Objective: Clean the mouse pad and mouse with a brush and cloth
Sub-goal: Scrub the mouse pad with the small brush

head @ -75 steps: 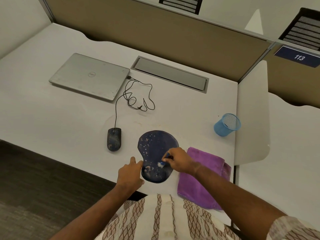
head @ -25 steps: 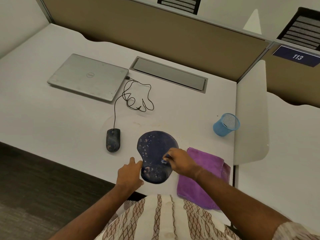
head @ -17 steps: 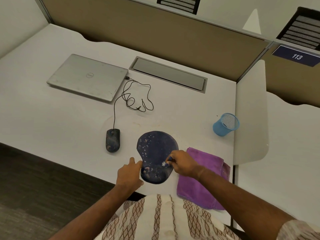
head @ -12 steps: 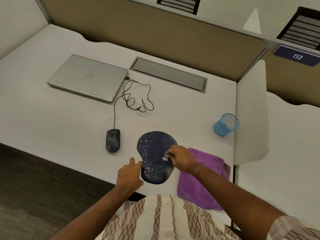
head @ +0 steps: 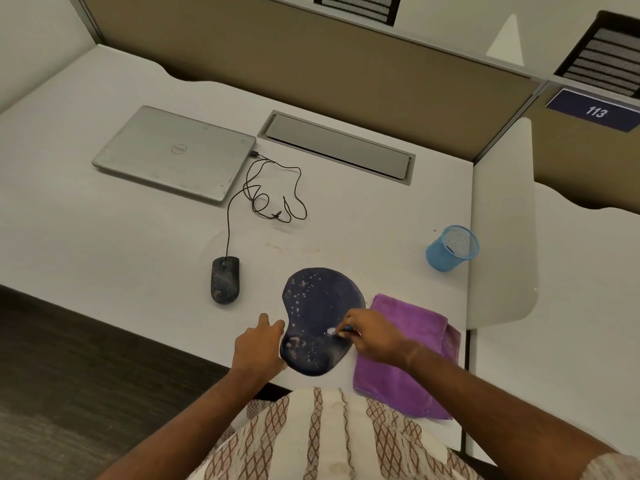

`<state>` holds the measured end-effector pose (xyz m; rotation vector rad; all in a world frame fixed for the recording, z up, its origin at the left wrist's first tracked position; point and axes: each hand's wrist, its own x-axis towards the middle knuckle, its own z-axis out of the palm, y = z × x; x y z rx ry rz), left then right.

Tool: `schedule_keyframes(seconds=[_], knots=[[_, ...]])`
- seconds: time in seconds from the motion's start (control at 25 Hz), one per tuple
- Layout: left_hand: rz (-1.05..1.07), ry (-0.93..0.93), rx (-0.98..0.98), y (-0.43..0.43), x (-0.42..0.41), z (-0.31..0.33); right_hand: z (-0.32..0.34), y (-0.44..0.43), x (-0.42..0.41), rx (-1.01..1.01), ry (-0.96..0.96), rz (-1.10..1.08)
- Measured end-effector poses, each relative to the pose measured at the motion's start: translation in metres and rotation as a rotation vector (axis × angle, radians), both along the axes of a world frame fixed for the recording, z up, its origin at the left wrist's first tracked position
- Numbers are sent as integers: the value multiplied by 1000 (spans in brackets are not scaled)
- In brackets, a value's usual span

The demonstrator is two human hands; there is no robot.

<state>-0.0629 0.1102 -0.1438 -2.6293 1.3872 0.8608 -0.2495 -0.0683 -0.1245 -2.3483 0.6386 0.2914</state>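
Note:
A dark blue, speckled mouse pad [head: 313, 306] lies near the desk's front edge. My right hand [head: 372, 337] grips a small brush [head: 333, 331], its white bristles on the pad's right side. My left hand [head: 258, 346] rests flat against the pad's left edge, fingers straight. A dark, dusty wired mouse [head: 225, 279] sits to the left of the pad. A purple cloth [head: 412, 355] lies folded just right of the pad, partly under my right forearm.
A shut silver laptop [head: 175, 152] lies at the back left, with the mouse cable [head: 273, 199] coiled beside it. A blue mesh cup [head: 452, 248] stands at the right. A grey cable hatch [head: 337, 147] is set into the desk.
My right hand has made small brushing strokes over the pad's right side, back and forth. My left hand has stayed at the pad's left edge.

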Motion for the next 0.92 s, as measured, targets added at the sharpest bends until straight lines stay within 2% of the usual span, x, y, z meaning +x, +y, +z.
schedule_keyframes(seconds=[0.44, 0.6, 0.68, 0.8, 0.92], knots=[[-17, -8, -8, 5, -2, 7, -2, -12, 11, 5, -115, -170], [-44, -23, -8, 10, -1, 6, -1, -13, 20, 67, -126, -243], [-62, -38, -14, 12, 3, 3, 2, -16, 22, 120, -171, -396], [-59, -25, -70, 10, 15, 1, 6, -26, 20, 211, -248, -761], [-73, 26, -126, 5, 25, -3, 10, -30, 17, 488, -300, -1086]])
